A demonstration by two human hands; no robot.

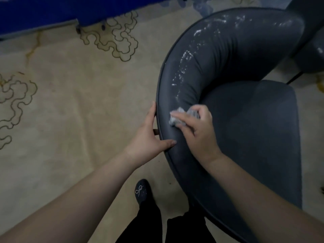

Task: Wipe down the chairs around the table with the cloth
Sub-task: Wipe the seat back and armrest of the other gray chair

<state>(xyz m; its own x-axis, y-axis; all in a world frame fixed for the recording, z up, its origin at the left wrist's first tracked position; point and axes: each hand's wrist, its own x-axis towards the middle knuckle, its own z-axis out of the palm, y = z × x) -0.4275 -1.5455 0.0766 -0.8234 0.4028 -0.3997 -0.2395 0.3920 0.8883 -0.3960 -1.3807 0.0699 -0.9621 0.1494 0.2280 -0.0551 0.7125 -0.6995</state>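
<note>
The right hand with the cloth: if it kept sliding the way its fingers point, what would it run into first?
The right hand points up-left along the chair's backrest. It would probably meet the wet, shiny streaks on the padding first; the cloth leads. Depth is hard to judge.

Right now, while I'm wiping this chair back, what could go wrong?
1. The small bunched grey cloth in your right hand may only smear the white wet streaks along the curved dark grey leather chair back.
2. Your left hand grips only the rim, so the chair could perhaps shift.
</note>
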